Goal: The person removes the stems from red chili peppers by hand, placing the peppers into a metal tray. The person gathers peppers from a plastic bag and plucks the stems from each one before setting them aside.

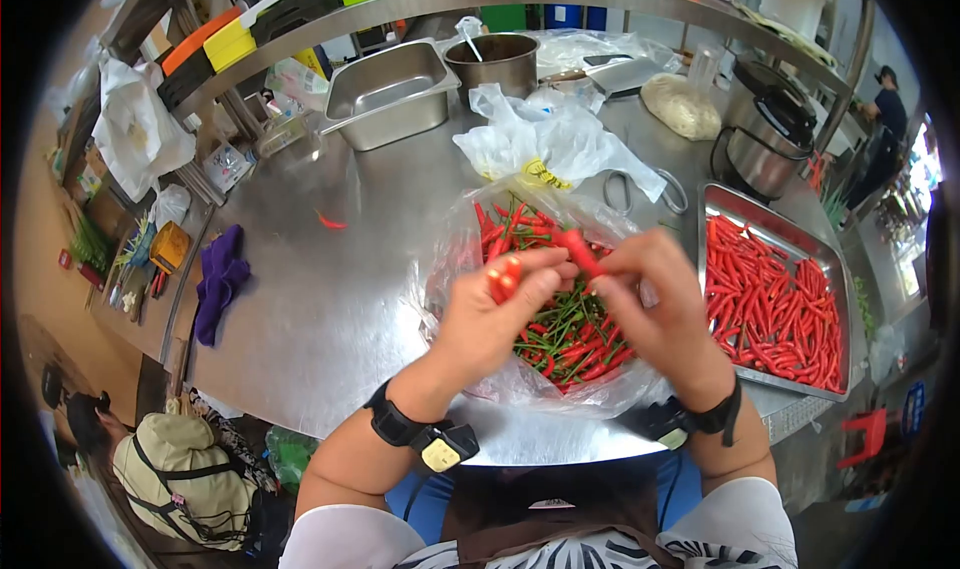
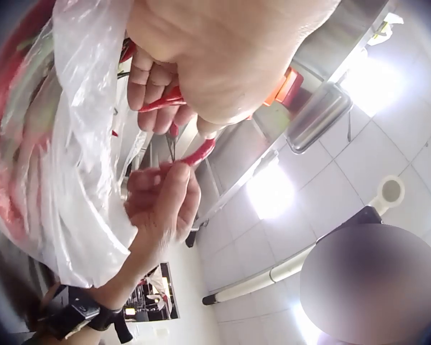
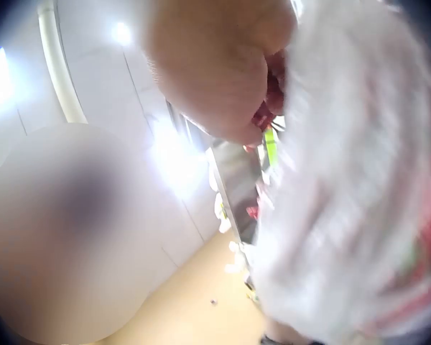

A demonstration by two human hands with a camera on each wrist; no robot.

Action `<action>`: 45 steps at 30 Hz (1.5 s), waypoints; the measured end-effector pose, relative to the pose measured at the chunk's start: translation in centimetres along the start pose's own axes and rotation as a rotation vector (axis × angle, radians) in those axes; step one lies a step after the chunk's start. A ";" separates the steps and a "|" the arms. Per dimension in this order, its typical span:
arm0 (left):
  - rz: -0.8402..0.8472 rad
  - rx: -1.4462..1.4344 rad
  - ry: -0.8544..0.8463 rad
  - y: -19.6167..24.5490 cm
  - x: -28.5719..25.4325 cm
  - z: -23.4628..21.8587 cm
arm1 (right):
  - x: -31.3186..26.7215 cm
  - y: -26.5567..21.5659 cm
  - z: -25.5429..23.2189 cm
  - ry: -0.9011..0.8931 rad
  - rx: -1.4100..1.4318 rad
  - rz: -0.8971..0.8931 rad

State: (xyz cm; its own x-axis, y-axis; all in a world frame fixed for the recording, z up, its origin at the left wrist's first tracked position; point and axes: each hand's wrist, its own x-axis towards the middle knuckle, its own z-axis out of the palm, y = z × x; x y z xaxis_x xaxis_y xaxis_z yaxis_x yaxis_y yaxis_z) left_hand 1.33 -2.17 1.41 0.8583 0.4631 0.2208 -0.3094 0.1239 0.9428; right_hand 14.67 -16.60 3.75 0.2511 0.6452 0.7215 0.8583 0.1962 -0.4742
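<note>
Over the clear plastic bag my two hands meet at a red chilli pepper. My right hand pinches it between thumb and fingers. A few more red chillies are held in the curled fingers of my left hand; in the left wrist view a chilli lies across those fingers. Inside the bag are many red chillies and a heap of green stems. In the right wrist view the bag hides most of the fingers.
A steel tray of red chillies stands to the right. Behind the bag are crumpled white plastic, scissors, a steel pan and a pot. A single chilli and a purple cloth lie on the left.
</note>
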 end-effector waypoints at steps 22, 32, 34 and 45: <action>-0.010 0.398 -0.396 -0.3 -0.6 -0.8 | -0.4 0.8 -0.1 -0.351 0.935 0.551; -0.090 0.345 -0.413 1.1 -1.3 0.1 | -0.7 0.8 0.5 0.213 0.757 0.322; -0.121 0.221 -0.337 1.0 -0.9 0.1 | -0.4 1.6 -1.2 0.156 0.634 0.326; -0.063 0.246 0.049 0.1 0.2 -1.0 | -1.0 2.8 -0.3 -0.327 -0.453 0.074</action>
State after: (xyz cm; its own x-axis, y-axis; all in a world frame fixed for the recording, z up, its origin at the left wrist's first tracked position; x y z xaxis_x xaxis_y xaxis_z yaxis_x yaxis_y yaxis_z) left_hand 1.09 -1.18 1.28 0.8504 0.5035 0.1527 -0.1419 -0.0600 0.9881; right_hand 16.93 -16.96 1.88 0.2284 0.8549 0.4659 0.9681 -0.1488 -0.2015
